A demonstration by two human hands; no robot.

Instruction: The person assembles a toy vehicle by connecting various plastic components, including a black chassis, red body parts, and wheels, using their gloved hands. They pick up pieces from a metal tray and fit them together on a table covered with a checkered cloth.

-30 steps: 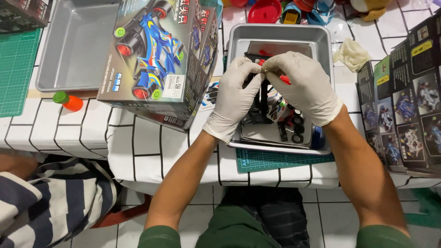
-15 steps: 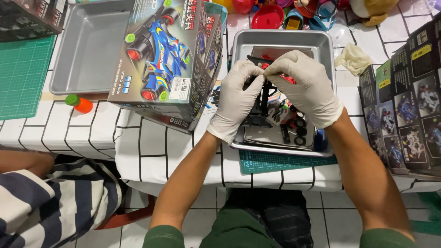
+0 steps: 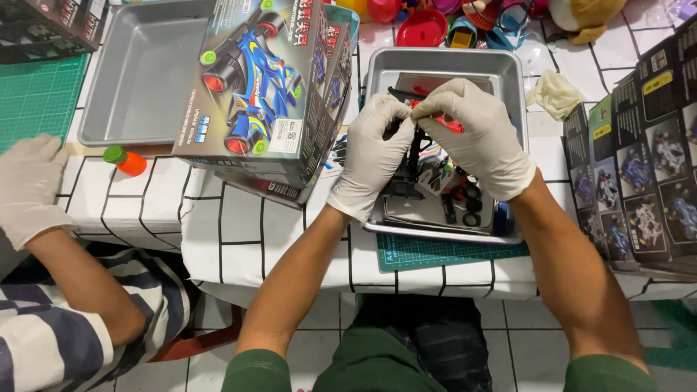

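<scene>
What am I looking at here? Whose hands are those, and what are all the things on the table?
The picture comes from a camera worn on a person's head, looking down at that person's own two hands. Both wear white rubber gloves. The left hand and the right hand together pinch a black plastic model car frame with a small red part, above a grey metal tray that holds little black wheels. Beside it lies a colourful cardboard box with a blue racing car picture, leaning over a second grey tray. An orange bottle with a green cap lies on the white checked cloth. The gloved hand at the far left belongs to another person.
</scene>
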